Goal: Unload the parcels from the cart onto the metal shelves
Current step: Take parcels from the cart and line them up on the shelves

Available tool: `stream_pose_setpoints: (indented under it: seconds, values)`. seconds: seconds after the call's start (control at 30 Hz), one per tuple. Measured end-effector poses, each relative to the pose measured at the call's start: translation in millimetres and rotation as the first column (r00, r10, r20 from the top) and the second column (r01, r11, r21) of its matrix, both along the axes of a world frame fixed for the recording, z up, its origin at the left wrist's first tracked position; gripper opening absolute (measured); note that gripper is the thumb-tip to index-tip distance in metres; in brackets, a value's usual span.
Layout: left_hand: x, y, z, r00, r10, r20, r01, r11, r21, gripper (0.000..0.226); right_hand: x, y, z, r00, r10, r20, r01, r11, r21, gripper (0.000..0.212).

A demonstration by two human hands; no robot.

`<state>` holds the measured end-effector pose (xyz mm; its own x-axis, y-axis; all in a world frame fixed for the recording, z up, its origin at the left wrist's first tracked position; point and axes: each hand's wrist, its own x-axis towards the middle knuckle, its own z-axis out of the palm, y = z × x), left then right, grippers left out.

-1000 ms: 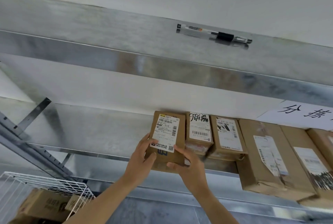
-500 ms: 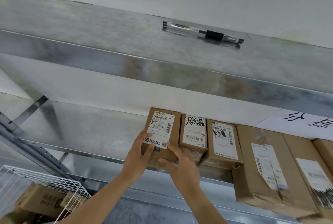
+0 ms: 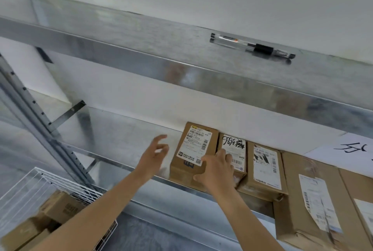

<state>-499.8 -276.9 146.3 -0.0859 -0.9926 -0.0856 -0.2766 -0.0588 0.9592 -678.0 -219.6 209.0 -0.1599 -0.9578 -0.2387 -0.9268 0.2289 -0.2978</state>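
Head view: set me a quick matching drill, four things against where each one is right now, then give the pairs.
Things:
1 pen
2 left hand
3 leftmost parcel
4 wire cart

Places:
A lower left, holding boxes
B on the upper shelf
C raised, holding nothing
D on the middle shelf, touched by the right hand

Pairs: 1-B; 2-C; 3-D; 4-A

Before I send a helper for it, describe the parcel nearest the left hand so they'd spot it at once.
Find the shelf under the one with the pen. Brown parcels line it; take the leftmost parcel, bare shelf on its left.
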Motion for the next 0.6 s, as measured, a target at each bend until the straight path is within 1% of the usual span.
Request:
stream_pose_setpoints:
  seconds: [0.03, 0.1, 0.17, 0.2, 0.27, 0.33, 0.37, 0.4, 0.47, 0.53, 0.6]
  values:
    - [13.6, -2.9, -0.1, 0.997, 0.073, 0.003, -0.073, 0.997, -0.007, 0.030, 6.2, -2.0, 1.2, 1.000, 0.013, -0.018, -0.013, 1.000, 0.012, 0.044]
    - [46.2, -3.2, -3.4, 0.983, 0.151, 0.103, -0.147, 0.988, -0.042, 0.032, 19.2, -6.1, 1.0, 0.999, 0.041, -0.020, -0.041, 0.999, 0.023, 0.042]
    - [83.1, 1.0, -8.7, 0.931, 0.197, 0.308, -0.180, 0.980, -0.084, 0.040, 32.1, -11.4, -2.1, 0.997, 0.074, -0.001, -0.074, 0.997, -0.004, 0.041]
    - [103.6, 5.6, -11.7, 0.870, 0.224, 0.440, -0.193, 0.975, -0.114, 0.046, 40.2, -14.5, -4.4, 0.995, 0.097, 0.021, -0.096, 0.995, -0.035, 0.045]
    - [142.6, 19.3, -14.5, 0.693, 0.252, 0.676, -0.215, 0.967, -0.140, 0.062, 58.3, -20.2, -8.6, 0.985, 0.152, 0.079, -0.141, 0.982, -0.124, 0.056]
    - [181.1, 38.0, -18.3, 0.521, 0.256, 0.814, -0.254, 0.957, -0.138, 0.075, 80.7, -25.6, -12.1, 0.960, 0.242, 0.139, -0.211, 0.956, -0.205, 0.062]
    - [199.3, 48.2, -20.7, 0.458, 0.258, 0.851, -0.279, 0.950, -0.139, 0.080, 93.6, -28.4, -14.6, 0.941, 0.302, 0.152, -0.261, 0.934, -0.242, 0.063]
    - [218.3, 59.7, -24.7, 0.414, 0.265, 0.871, -0.317, 0.939, -0.135, 0.083, 107.6, -31.0, -17.2, 0.917, 0.371, 0.144, -0.323, 0.905, -0.276, 0.064]
    - [254.4, 85.7, -33.8, 0.348, 0.281, 0.895, -0.428, 0.896, -0.115, 0.088, 136.3, -35.1, -23.3, 0.864, 0.489, 0.119, -0.436, 0.845, -0.310, 0.068]
    - [286.4, 115.2, -43.3, 0.277, 0.279, 0.920, -0.547, 0.833, -0.088, 0.092, 166.6, -37.5, -30.9, 0.812, 0.575, 0.102, -0.526, 0.796, -0.298, 0.074]
    - [312.2, 146.2, -52.4, 0.212, 0.241, 0.947, -0.642, 0.765, -0.051, 0.094, 198.0, -39.4, -38.9, 0.750, 0.659, 0.056, -0.623, 0.733, -0.272, 0.080]
